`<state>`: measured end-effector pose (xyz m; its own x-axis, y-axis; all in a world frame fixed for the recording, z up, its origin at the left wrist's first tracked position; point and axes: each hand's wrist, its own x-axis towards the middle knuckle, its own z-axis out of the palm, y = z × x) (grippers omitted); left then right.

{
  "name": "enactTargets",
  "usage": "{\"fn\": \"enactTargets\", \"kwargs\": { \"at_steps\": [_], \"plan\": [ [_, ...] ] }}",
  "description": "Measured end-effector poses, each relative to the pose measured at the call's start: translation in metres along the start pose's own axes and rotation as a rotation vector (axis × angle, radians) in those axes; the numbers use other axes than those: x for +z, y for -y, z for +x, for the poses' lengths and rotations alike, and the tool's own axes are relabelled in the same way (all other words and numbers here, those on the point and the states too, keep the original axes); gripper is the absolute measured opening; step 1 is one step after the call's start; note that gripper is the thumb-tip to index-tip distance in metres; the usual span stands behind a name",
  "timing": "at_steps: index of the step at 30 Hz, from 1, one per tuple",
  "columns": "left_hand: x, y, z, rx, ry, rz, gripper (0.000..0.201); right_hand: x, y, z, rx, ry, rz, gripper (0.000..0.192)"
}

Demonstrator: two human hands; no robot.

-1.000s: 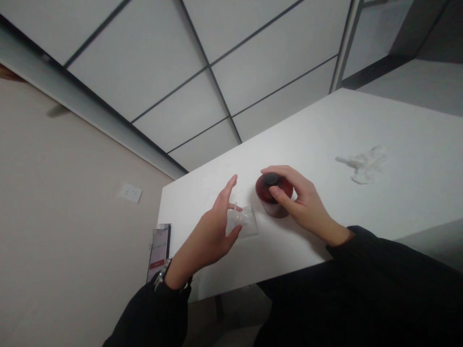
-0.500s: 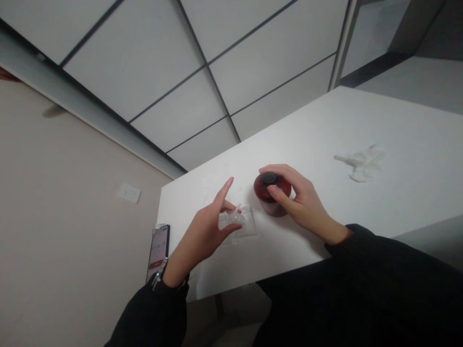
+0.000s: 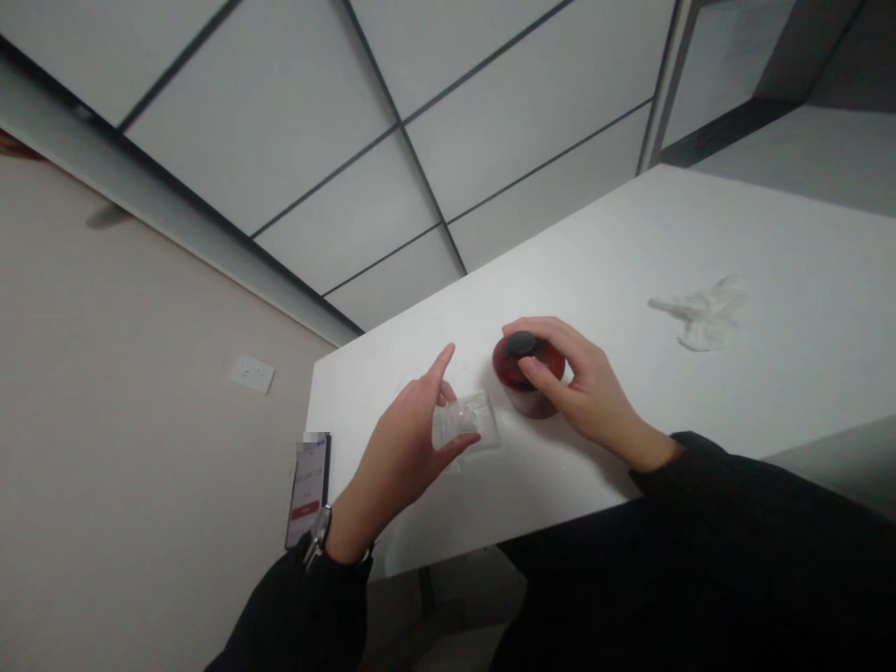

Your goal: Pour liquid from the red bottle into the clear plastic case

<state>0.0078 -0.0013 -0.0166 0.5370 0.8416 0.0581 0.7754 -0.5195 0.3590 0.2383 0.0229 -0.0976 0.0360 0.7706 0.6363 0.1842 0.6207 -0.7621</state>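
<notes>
A small dark red bottle (image 3: 522,381) with a black cap stands on the white table (image 3: 630,271). My right hand (image 3: 574,387) wraps around it, fingers on its top and side. My left hand (image 3: 410,443) pinches a small clear plastic packet (image 3: 468,420) between thumb and middle fingers just left of the bottle, with the index finger stretched out. The packet hangs slightly above the tabletop. A watch shows on my left wrist.
A crumpled piece of clear plastic wrap (image 3: 700,313) lies on the table to the right. A phone (image 3: 308,485) with a lit screen sticks out past the table's left edge. A wall socket (image 3: 252,373) sits on the beige wall.
My left hand has closed its thumb and fingers on the clear packet and lifted it a little. The right hand has stayed on the bottle.
</notes>
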Motion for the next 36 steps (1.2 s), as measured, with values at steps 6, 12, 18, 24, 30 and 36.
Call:
{"fn": "enactTargets", "kwargs": {
  "at_steps": [6,12,18,24,30,36],
  "plan": [
    [0.0003,-0.0059,-0.0006,0.116,0.088,0.021,0.100,-0.0001,0.0019,0.0012,0.007,0.015,-0.006,0.022],
    [-0.0037,-0.0058,0.0015,0.106,0.109,-0.030,0.097,0.0001,0.0022,0.0004,0.007,0.007,0.002,0.022],
    [-0.0002,-0.0037,0.0013,-0.052,-0.084,-0.025,0.098,0.0009,0.0014,0.0005,0.020,0.015,-0.001,0.024],
    [0.0003,-0.0032,-0.0027,0.034,0.041,-0.179,0.097,0.0010,0.0010,0.0003,0.013,0.013,-0.003,0.023],
    [0.0006,0.0003,-0.0015,-0.031,0.048,-0.075,0.096,0.0008,0.0023,0.0008,0.015,0.018,-0.010,0.023],
    [0.0020,0.0031,-0.0026,-0.033,0.004,0.022,0.102,0.0012,0.0030,0.0013,0.012,0.014,0.000,0.022]
  ]
}}
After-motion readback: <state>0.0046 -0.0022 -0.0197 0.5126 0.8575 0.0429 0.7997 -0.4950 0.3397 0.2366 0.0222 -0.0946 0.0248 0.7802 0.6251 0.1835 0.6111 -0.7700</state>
